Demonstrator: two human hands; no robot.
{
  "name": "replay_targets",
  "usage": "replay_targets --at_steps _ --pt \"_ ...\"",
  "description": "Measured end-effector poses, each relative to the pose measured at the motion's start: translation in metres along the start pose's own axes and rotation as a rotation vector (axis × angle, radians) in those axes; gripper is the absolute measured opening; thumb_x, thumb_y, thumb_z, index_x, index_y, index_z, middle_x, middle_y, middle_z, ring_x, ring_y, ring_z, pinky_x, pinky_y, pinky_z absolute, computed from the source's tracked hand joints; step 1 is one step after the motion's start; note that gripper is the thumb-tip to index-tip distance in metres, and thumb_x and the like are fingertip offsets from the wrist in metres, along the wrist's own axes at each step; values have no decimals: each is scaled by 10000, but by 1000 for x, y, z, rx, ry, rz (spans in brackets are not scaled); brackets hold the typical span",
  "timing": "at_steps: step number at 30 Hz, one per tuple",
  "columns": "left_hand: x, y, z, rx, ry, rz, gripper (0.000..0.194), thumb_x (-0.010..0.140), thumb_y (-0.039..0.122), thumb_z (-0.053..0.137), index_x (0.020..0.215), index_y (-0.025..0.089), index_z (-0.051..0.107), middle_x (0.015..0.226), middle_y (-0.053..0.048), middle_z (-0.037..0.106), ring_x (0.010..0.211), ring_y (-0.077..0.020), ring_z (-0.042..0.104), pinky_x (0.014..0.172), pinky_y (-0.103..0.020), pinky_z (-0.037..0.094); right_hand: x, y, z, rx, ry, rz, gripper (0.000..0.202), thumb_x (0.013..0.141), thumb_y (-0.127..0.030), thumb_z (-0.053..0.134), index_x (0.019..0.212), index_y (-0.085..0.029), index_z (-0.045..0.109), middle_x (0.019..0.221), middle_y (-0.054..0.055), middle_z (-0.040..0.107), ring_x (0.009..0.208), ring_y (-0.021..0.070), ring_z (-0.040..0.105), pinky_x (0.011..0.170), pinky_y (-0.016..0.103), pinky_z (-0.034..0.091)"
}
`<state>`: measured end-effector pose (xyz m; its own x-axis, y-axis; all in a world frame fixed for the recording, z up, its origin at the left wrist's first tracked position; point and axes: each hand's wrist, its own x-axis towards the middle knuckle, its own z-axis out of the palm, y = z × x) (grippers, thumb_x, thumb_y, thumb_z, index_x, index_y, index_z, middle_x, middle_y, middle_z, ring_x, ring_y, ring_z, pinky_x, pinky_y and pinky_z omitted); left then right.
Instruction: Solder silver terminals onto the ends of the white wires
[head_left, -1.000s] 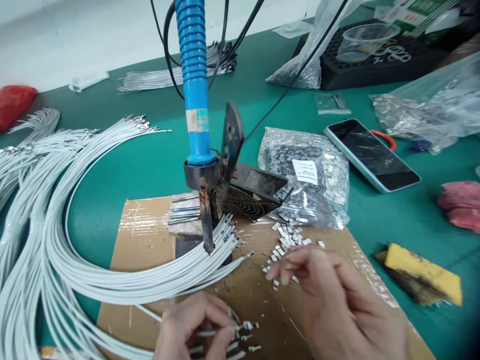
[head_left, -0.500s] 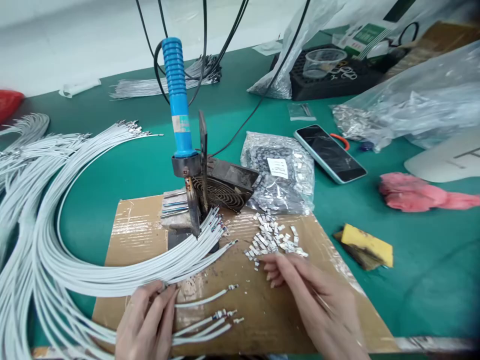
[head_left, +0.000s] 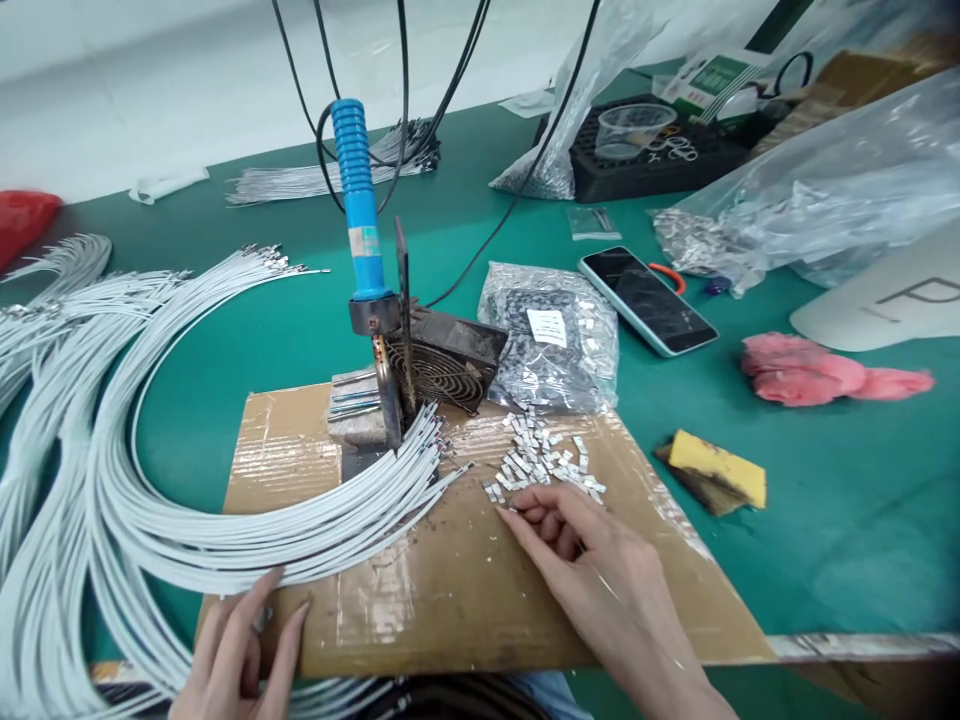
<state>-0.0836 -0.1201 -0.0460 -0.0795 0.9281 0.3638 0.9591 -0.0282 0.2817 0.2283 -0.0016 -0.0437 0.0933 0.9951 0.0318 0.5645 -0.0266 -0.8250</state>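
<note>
One green tabletop (head_left: 840, 550) spans the frame, with a cardboard sheet (head_left: 420, 625) across its lower middle. Over the sheet's left half lies the bundle of white cables (head_left: 285, 550), its long axis curving from the lower left toward the centre, where the free ends point up and right. The left hand (head_left: 232, 660), at the lower left, is the nearer one: its index fingertip overlaps the bundle's lower edge, fingers loosely parted and thumb apart, with nothing visible between them. The right hand (head_left: 600, 570) sits right of and below those free ends, well apart from them.

At the upper right, a large clear bag (head_left: 840, 200) holds silvery pieces. The black tray (head_left: 637, 182) carries a clear tub (head_left: 637, 115). Near the centre, a labelled bag (head_left: 546, 390) contains many small pieces; above it, a tiny zip bag (head_left: 594, 223) holds a few thin ones.

Smallest are the loose metal tabs (head_left: 532, 450), right of centre. The right thumb and index tips almost meet at their near edge; whether they pinch a tab is too small to tell.
</note>
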Motion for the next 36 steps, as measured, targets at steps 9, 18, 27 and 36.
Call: replay_targets --at_steps 9,18,27,36 --pt "36 3 13 58 61 352 174 977 105 667 1097 205 745 993 -45 658 693 -122 680 668 -214 523 -17 8 3 169 76 140 249 906 -464 721 925 -216 699 749 44 768 634 200 737 643 305 609" --pt "67 27 -16 -323 -190 403 220 910 -15 646 995 188 645 938 -59 693 831 -179 692 781 -252 539 -16 1 -3 448 66 215 203 842 -392 814 870 -191 819 601 9 704 434 128 606 411 216 526" --pt "72 96 1 -881 -866 -208 181 976 332 611 876 216 707 683 7 660 608 -151 600 590 -219 459 -19 -34 6 729 -40 290 132 787 -350 867 753 -223 865 661 15 719 511 144 659 514 256 600" --pt "82 104 13 -1303 -679 -712 450 863 589 768 833 150 673 602 67 503 457 -48 286 434 -185 193 -20 -41 13 838 -105 359 172 771 -383 886 757 -212 873 631 12 704 533 143 642 542 259 587"
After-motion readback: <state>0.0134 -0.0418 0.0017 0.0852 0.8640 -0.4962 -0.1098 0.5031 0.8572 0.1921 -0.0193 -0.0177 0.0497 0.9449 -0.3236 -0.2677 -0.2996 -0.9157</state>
